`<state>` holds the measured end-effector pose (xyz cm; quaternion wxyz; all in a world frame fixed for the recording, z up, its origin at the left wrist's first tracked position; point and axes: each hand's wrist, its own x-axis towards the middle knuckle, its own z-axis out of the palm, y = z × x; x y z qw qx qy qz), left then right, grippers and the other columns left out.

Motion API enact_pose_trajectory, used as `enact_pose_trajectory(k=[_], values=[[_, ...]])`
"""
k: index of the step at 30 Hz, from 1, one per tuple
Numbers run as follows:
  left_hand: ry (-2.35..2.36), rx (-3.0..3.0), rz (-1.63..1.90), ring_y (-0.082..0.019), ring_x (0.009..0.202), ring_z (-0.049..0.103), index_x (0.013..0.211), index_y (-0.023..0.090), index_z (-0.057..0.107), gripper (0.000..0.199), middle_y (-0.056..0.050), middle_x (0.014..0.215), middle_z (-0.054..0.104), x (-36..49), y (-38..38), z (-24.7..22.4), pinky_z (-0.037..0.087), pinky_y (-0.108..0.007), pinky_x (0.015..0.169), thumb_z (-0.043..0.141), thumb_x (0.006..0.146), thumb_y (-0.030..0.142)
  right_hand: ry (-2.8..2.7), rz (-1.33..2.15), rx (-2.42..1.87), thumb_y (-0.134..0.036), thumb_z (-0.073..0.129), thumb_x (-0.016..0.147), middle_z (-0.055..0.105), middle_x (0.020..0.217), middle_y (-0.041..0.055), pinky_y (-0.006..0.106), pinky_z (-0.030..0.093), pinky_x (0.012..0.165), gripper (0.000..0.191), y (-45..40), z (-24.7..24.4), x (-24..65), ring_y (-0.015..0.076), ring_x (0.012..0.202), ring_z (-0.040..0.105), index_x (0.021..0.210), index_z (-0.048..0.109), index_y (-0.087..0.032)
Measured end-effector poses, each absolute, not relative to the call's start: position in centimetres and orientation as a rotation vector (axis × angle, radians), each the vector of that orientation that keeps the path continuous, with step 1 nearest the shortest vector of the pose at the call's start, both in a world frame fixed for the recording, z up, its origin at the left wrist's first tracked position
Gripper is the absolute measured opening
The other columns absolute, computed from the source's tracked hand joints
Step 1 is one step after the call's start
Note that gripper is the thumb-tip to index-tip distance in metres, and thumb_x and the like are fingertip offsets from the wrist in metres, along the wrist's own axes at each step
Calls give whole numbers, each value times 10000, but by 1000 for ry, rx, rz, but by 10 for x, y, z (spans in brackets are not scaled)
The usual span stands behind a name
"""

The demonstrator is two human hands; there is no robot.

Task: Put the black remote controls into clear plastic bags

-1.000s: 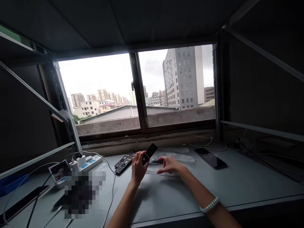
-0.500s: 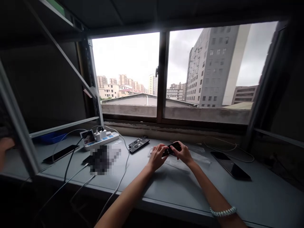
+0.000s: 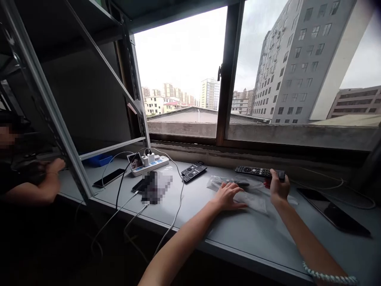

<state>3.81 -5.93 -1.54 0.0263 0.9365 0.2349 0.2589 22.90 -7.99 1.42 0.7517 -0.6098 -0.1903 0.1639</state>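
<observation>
My right hand (image 3: 279, 184) grips a black remote control (image 3: 253, 171) by its right end, holding it lengthwise above the far side of the table. My left hand (image 3: 228, 196) is palm down with its fingers spread, at the front of some clear plastic bags (image 3: 253, 200); whether it presses on them I cannot tell. A dark, long object (image 3: 244, 184) shows at the bags beyond its fingers, its kind unclear. To the left, two more black remote controls (image 3: 194, 173) lie side by side, buttons up.
A white power strip (image 3: 154, 165) with plugs stands at the back left, its cables (image 3: 180, 198) crossing the table's front edge. Phones lie at left (image 3: 110, 177) and right (image 3: 333, 212). Behind the metal shelf post (image 3: 56, 119), another person's arm (image 3: 44, 188) rests by a blue tray (image 3: 101, 159).
My hands have parted. The right hand has carried the remote control to the right, and the left has let go of it and lies by the bags. The view has swung left.
</observation>
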Motion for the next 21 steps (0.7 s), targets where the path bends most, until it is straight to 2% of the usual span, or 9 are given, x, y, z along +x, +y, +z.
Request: enact_pose_trajectory(k=[4,7,10,13,17,21], values=[[754,2883,591,-213,1009,551,1118,213,588,396,-56,1079,603,38,-51,-19,359,-344,912,638,801,445,-280,496,-1309,-387,588,670,534,536,6,281,455,403,259,-74,8,236,146,398,492,805,544,-170],[824,2877,571,-211,1001,553,1077,206,624,283,-50,1039,619,36,-47,-15,353,-338,906,621,818,321,-250,612,-1290,-385,607,671,550,544,24,275,462,426,269,-75,7,234,143,416,494,815,597,-158],[897,2861,579,-206,948,560,920,215,681,148,-33,948,630,33,-48,-7,337,-345,908,609,792,232,-305,655,-1280,-354,596,700,562,547,24,253,453,428,321,-78,10,227,128,406,495,916,639,-120],[1042,2832,634,-189,827,566,745,192,670,71,-27,847,621,29,-49,2,333,-359,896,600,755,199,-374,631,-1289,-368,587,731,617,608,57,243,464,433,401,-82,16,221,126,416,522,1018,632,-92],[1294,2766,878,-181,788,540,661,168,595,175,-37,844,585,22,-47,14,342,-365,856,550,806,255,-502,611,-1303,-424,554,784,689,797,139,261,495,449,497,-85,21,218,152,456,592,1130,589,-68],[1376,2745,1073,-188,825,523,717,168,541,278,-43,885,552,18,-45,19,344,-357,833,460,901,361,-576,613,-1280,-365,603,780,704,831,98,247,497,438,472,-82,18,224,168,492,632,1195,592,-141]])
